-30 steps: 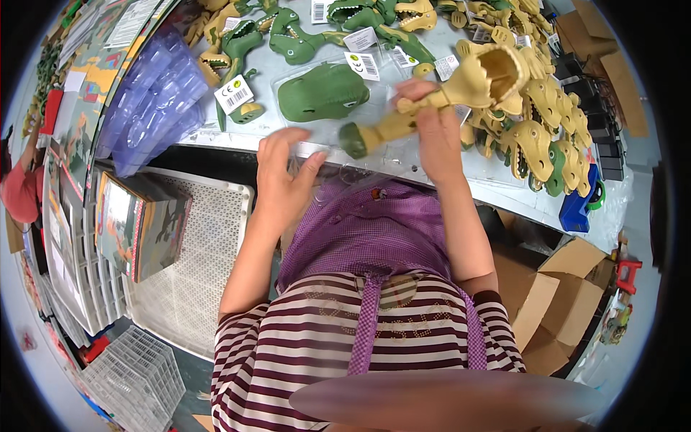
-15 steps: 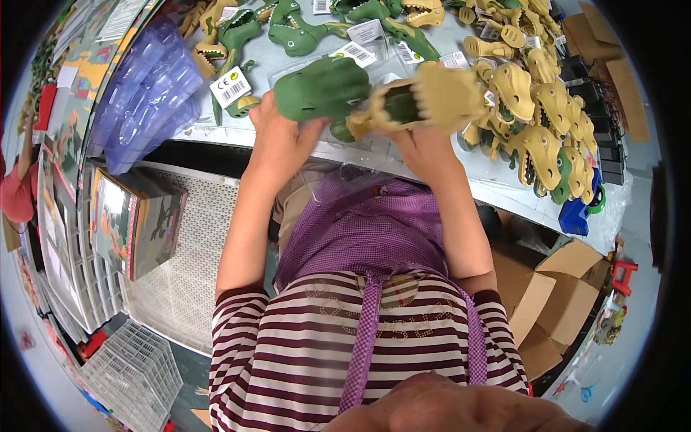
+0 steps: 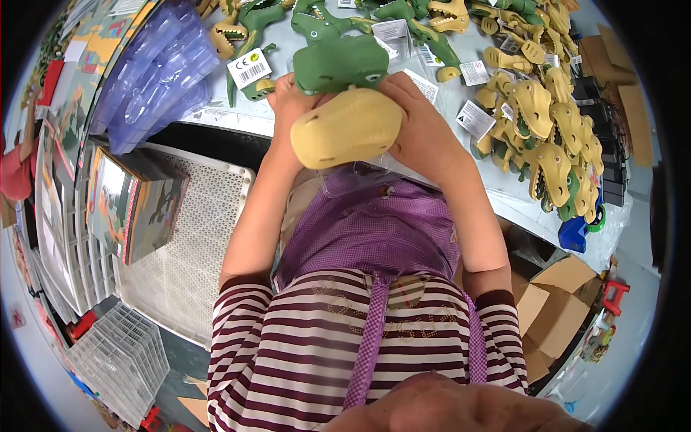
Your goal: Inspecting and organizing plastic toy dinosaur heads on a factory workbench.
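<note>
Turned over since half a second ago, the tan dinosaur head (image 3: 347,129) has swung from the right of the green dinosaur head (image 3: 338,59) to a place just in front of it, on the person's side, and the right hand (image 3: 426,126) has come with it. Its open, toothed mouth, plain to see before, is now hidden, and its smooth, rounded upper surface faces the camera. That surface is an even pale yellow-tan, with a few small dark marks near its lower edge; it covers part of the green head's near side, and whether the two touch cannot be told.

Just right of the green head, the right hand's fingers bend inward around the tan head's side, holding it, their tips out of sight. Just left of the green head is the left hand (image 3: 294,104), its fingers running behind both heads; how far they are open, or what they grip, cannot be told.

Beyond the green head lie more green dinosaur toys (image 3: 317,25). Bluish clear plastic trays (image 3: 162,75) are heaped to its left, and a pile of tan dinosaur toys (image 3: 533,108) lies well to its right.
</note>
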Available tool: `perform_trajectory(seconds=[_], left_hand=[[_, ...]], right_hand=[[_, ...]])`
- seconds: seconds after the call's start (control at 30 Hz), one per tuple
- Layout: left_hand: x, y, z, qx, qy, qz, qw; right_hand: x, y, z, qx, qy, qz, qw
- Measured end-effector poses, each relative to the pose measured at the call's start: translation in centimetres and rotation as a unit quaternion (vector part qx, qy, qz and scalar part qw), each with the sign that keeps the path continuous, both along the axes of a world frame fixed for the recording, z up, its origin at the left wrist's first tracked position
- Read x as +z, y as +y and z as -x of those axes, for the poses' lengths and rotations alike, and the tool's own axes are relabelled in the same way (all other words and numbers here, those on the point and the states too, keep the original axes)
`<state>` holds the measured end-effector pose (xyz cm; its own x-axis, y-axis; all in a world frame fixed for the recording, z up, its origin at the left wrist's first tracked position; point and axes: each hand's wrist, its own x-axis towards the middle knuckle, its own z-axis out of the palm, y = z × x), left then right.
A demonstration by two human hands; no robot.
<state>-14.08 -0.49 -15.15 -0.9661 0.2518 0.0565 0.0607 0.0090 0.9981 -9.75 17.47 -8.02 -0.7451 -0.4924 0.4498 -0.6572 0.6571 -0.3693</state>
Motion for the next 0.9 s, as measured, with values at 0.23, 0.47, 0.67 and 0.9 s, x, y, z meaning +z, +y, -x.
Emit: perform_trajectory(seconds=[0.23,0.47,0.67,0.9], left_hand=[[1.1,0.5,-0.1,0.052,-0.090,0.016,0.994],[0.7,-0.3,0.0,0.008,0.121,0.252,0.960],[-0.8,0.5,0.9,0.024,0.312,0.247,0.917],[-1.0,0.3,0.6,0.022,0.287,0.253,0.924]], right_hand=[[-1.4,-0.7,-0.6,-0.031,-0.003,0.065,0.997],[-1.5,-0.6,-0.1,0.003,-0.012,0.056,0.998],[-3.8,-0.3,0.6,-0.034,-0.012,0.140,0.989],[-4.1,-0.2,-0.1,-0.035,-0.036,0.156,0.987]])
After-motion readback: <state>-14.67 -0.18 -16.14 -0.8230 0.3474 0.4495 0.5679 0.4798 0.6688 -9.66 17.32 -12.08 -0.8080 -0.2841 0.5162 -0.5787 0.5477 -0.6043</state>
